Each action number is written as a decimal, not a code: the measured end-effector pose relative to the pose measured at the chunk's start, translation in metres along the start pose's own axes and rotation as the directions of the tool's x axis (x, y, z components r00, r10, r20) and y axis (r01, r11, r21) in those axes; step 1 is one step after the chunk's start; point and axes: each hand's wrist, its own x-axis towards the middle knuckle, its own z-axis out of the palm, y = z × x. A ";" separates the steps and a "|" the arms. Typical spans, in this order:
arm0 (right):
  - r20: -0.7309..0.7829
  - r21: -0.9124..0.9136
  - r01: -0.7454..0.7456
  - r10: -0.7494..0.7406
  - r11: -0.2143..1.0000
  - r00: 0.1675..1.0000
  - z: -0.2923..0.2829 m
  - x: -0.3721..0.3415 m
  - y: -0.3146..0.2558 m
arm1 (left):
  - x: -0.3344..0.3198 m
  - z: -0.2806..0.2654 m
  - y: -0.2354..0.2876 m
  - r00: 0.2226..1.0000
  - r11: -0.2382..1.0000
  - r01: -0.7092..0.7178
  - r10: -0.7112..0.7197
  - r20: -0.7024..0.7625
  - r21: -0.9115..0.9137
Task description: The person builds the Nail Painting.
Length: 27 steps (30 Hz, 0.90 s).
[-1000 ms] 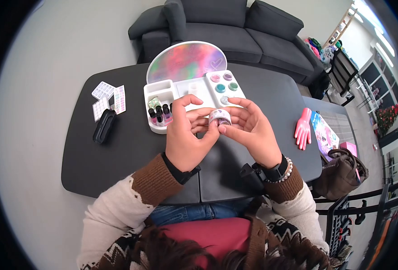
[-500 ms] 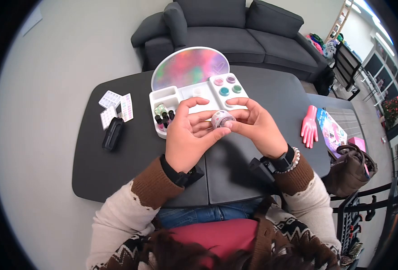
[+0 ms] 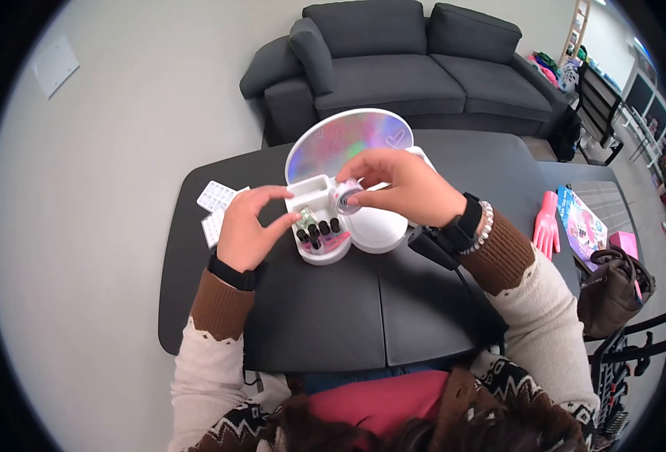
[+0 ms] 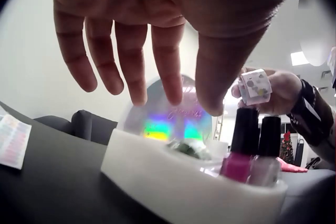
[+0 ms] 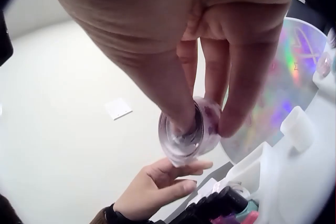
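My right hand (image 3: 408, 184) pinches a small roll of printed tape or stickers (image 3: 346, 197) above the white organizer (image 3: 325, 255); in the right wrist view the thumb reaches into the roll (image 5: 190, 132). My left hand (image 3: 251, 226), fingers spread and holding nothing, hovers at the organizer's left side, over the green-and-clear item (image 3: 306, 218). Below the roll stand several black-capped polish bottles (image 3: 324, 228), with pink and clear ones plain in the left wrist view. Behind them rises the iridescent oval panel (image 3: 348, 143).
White trays (image 3: 216, 196) lie on the table's left side. A pink hand model (image 3: 547, 226), a printed sheet (image 3: 583, 224) and a brown bag (image 3: 612, 290) are at the right. A grey sofa (image 3: 393, 75) stands behind the black table (image 3: 310, 324).
Both hands were together at the roll. The left has let go and moved left; the right has carried the roll left, over the bottles. The head view has shifted.
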 end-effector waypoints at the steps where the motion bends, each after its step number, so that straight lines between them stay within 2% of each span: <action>1: 0.000 0.001 0.003 -0.003 1.000 1.000 0.003 0.008 0.003 | 0.000 0.003 -0.008 1.000 1.000 0.000 0.000 -0.001 0.002; 3: 0.054 -0.075 -0.026 0.030 0.997 0.998 0.008 0.025 0.015 | 0.000 0.007 -0.018 0.983 0.978 -0.185 0.184 0.020 0.101; 5: 0.038 -0.144 -0.033 0.039 0.989 0.999 0.014 0.035 0.019 | 0.001 0.012 -0.021 0.986 0.978 -0.167 0.164 0.035 0.125; 7: 0.095 -0.325 -0.073 0.109 0.943 0.990 0.019 0.045 0.023 | 0.001 0.013 -0.019 0.990 0.981 -0.136 0.128 0.060 0.140; 9: 0.092 -0.299 -0.091 0.124 0.950 0.988 0.025 0.053 0.032 | 0.002 0.013 -0.018 0.989 0.984 -0.135 0.127 0.074 0.115; 11: 0.058 -0.369 0.014 0.008 0.929 0.998 0.030 0.060 0.040 | 0.003 0.014 -0.019 0.988 0.987 -0.134 0.126 0.089 0.089; 13: 0.055 -0.353 0.006 0.014 0.936 0.998 0.033 0.064 0.043 | 0.002 0.015 -0.021 0.991 0.988 -0.124 0.119 0.058 0.090; 15: 0.094 -0.449 0.060 -0.020 0.892 0.995 0.036 0.060 0.037 | 0.003 0.015 -0.020 0.993 0.993 -0.099 0.094 0.071 0.064; 16: 0.111 -0.469 0.036 0.018 0.882 0.994 0.038 0.059 0.034 | 0.003 0.015 -0.020 0.993 0.993 -0.106 0.102 0.067 0.057; 20: 0.080 -0.572 0.041 0.006 0.820 0.997 0.050 0.054 0.031 | 0.002 0.018 -0.019 0.992 0.994 -0.101 0.098 0.077 0.031; 24: 0.082 -0.563 0.041 0.007 0.825 0.997 0.045 0.055 0.024 | 0.003 0.019 -0.018 0.994 0.997 -0.079 0.077 0.083 0.017; 27: 0.114 -0.593 -0.007 0.092 0.805 0.989 0.046 0.053 0.023 | 0.002 0.018 -0.017 0.997 0.999 -0.044 0.043 0.059 0.013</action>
